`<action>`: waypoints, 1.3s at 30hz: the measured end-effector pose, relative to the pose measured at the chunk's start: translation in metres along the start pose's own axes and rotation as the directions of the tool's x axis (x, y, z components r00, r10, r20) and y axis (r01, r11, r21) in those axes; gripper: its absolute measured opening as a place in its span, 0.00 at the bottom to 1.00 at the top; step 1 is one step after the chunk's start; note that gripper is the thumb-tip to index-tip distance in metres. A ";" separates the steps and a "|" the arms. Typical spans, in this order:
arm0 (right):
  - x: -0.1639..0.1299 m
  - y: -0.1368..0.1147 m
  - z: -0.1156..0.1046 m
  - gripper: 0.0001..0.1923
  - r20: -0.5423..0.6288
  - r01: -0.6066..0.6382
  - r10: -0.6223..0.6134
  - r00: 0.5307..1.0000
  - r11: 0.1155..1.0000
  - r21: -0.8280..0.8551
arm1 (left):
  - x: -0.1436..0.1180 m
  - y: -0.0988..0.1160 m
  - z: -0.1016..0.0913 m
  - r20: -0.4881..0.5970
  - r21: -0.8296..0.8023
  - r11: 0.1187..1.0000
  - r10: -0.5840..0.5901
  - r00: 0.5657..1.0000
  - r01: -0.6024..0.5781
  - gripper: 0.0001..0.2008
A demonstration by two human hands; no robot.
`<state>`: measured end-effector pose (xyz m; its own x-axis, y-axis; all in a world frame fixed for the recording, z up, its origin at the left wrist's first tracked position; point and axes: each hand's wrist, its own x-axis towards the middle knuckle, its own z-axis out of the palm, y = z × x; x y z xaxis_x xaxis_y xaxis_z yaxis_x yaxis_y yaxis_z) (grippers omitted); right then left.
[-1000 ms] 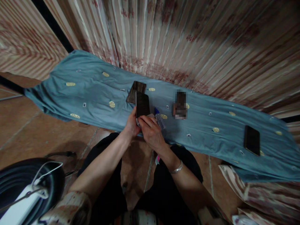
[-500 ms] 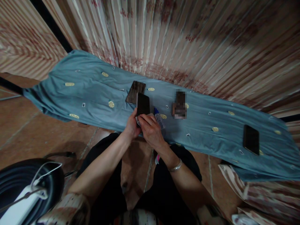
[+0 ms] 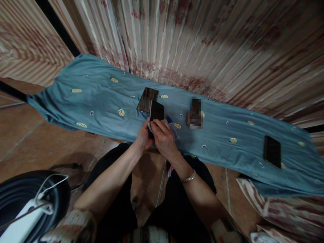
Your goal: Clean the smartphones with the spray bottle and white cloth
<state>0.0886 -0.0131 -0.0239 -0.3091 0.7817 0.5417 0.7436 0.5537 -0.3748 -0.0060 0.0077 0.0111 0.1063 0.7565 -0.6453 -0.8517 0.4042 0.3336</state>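
Observation:
My left hand [image 3: 143,137] grips the lower end of a black phone [image 3: 156,111], held screen up over the near edge of a blue-grey cloth [image 3: 101,101]. My right hand [image 3: 164,139] presses a small white wipe [image 3: 163,121] against the phone's lower screen; most of the wipe is hidden under my fingers. A small clear bottle with a blue cap [image 3: 172,126] lies on the cloth just right of my right hand. A second phone [image 3: 147,99] with a dark striped reflection lies flat on the cloth right behind the held one.
A blurred dark object [image 3: 195,113] and another black phone [image 3: 271,152] lie further right on the cloth. Striped curtains hang behind. A black round object with a white power strip [image 3: 22,219] sits at lower left on the brown tile floor.
The held phone has tilted slightly and shifted right. My right hand has slid a little up the screen with the wipe.

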 end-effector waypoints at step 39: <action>0.003 0.003 0.002 0.20 0.025 -0.041 0.040 0.999 0.999 0.035 | -0.002 0.002 -0.005 0.049 0.024 1.000 0.001 0.999 -0.002 0.22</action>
<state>0.0888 -0.0085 -0.0245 -0.2936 0.8100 0.5076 0.7346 0.5310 -0.4224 -0.0101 0.0047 0.0094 0.1304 0.7809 -0.6109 -0.8395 0.4148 0.3511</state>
